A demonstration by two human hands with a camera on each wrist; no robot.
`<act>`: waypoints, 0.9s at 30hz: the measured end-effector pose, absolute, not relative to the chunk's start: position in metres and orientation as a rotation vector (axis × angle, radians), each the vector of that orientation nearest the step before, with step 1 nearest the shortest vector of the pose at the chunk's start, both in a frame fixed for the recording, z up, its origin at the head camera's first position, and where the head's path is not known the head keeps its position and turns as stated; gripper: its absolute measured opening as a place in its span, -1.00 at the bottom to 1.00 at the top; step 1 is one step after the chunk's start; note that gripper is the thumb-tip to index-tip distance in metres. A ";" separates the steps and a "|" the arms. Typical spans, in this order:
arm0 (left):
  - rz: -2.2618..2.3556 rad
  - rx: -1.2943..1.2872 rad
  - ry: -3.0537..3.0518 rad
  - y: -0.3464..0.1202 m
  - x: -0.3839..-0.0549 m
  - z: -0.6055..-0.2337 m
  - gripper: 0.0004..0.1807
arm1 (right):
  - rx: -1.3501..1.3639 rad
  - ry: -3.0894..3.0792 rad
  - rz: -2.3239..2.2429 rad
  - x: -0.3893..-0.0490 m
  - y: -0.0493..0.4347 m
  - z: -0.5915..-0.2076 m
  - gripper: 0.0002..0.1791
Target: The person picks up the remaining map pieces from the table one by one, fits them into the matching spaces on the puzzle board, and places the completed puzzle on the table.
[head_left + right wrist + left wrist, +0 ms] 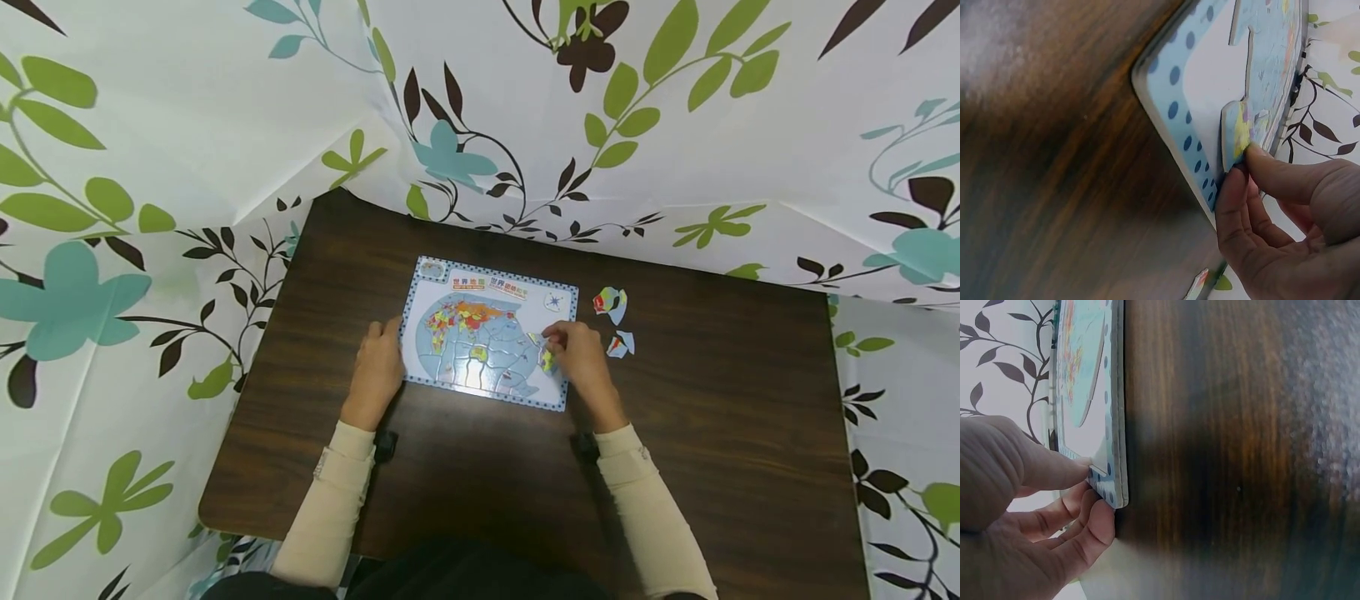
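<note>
A world map jigsaw board (551, 392) with a blue dotted border lies on the table, many of its pieces fitted into the oval map. My left hand (378, 358) holds the board's left edge; in the left wrist view the thumb lies on top near the corner, with curled fingers against the side. Between thumb and fingers of my right hand (585, 358) is a puzzle piece (1238, 128) with yellow and green land on blue. This piece is over the right part of the board, beside the fitted pieces, its far end hidden by the fingertips.
Right of the board lie loose puzzle pieces, an upper group (613, 305) and a lower group (621, 343). The dark wooden table (720, 417) backs onto a leaf-patterned sheet (525, 167). Dark wrist devices sit at both cream sleeves (326, 500).
</note>
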State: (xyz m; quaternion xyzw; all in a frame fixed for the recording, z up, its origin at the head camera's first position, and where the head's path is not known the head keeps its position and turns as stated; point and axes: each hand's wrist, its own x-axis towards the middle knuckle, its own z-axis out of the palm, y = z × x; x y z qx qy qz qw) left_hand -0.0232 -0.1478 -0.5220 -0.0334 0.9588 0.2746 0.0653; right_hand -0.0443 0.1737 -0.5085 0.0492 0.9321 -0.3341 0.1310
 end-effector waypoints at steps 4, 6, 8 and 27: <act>0.818 -0.099 2.908 -0.147 -0.024 -0.523 -0.57 | 0.145 2.729 -0.965 -0.043 0.172 -0.510 -0.85; 0.818 -0.099 2.908 -0.147 -0.024 -0.522 -0.56 | 0.155 2.751 -0.965 -0.042 0.170 -0.511 -0.87; 0.816 -0.098 2.908 -0.147 -0.025 -0.522 -0.57 | 0.173 2.778 -0.967 -0.041 0.168 -0.513 -0.89; 0.822 -0.099 2.888 -0.147 -0.024 -0.521 -0.55 | 0.230 2.847 -0.953 -0.038 0.159 -0.516 -0.93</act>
